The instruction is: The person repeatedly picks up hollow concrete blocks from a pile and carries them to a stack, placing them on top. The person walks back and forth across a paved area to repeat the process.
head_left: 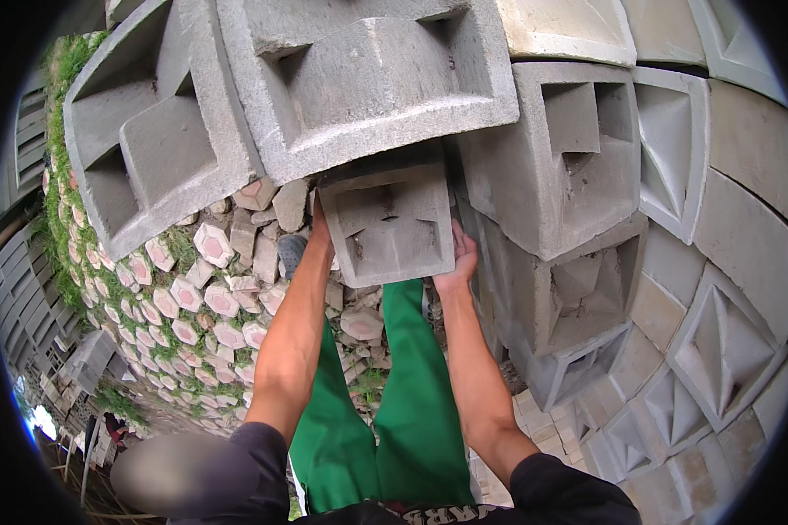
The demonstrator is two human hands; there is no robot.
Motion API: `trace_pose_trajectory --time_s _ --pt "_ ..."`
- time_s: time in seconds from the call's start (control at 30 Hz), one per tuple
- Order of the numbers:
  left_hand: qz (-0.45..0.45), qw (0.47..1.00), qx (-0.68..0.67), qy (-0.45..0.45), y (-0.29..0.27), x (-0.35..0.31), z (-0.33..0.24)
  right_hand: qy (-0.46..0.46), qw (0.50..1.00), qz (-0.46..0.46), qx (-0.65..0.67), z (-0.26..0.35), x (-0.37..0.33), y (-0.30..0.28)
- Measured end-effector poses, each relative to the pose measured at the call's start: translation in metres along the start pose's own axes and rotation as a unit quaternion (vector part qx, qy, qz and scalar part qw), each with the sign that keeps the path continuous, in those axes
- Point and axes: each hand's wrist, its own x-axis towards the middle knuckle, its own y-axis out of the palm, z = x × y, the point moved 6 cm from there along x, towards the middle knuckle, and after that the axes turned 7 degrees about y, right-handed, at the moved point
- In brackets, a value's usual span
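A grey concrete block (392, 255) with a hollowed, sculpted face is between my two hands, in front of my legs. My left hand (319, 226) grips its left side, with the fingers mostly hidden behind the block. On the opposite side, my right hand (460, 261) supports the lower right edge, palm up and fingers curled against it. The block's far end lies in shadow under the rim of a large concrete block (385, 79). I cannot tell whether its underside rests on anything.
Another large concrete block (162, 131) stands at the upper left. Stacked hollow blocks (578, 197) rise close to my right arm, and a wall of patterned blocks (718, 350) curves beyond. Broken stones (265, 258) and hexagonal pavers (184, 293) with grass cover the ground at left.
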Motion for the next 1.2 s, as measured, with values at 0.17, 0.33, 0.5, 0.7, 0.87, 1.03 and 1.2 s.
trace_pose_trajectory --time_s 0.17,0.33,0.5,0.7,0.87,1.03,1.2 --pt "0.017 0.999 -0.024 -0.014 0.001 0.001 0.004 0.070 0.975 -0.045 0.208 -0.033 -0.017 0.009" --pt "-0.006 0.998 -0.042 -0.038 0.003 0.002 0.006 0.090 0.983 -0.005 0.162 -0.046 -0.026 0.027" --pt "-0.049 0.998 0.024 -0.022 0.011 0.009 -0.008 0.078 0.984 0.037 0.155 -0.041 -0.023 0.040" --pt "-0.117 0.981 -0.150 -0.027 0.026 0.047 -0.007 0.074 0.984 0.055 0.152 -0.010 0.003 0.078" --pt "-0.074 0.977 -0.189 -0.065 0.029 0.065 -0.007 0.078 0.981 0.069 0.165 -0.007 0.007 0.088" --pt "-0.018 0.982 -0.171 -0.079 0.033 0.073 -0.009 0.069 0.977 0.127 0.155 -0.006 0.014 0.090" --pt "0.044 0.998 -0.007 0.036 0.041 0.048 -0.024 0.076 0.982 0.109 0.133 -0.007 0.012 0.087"
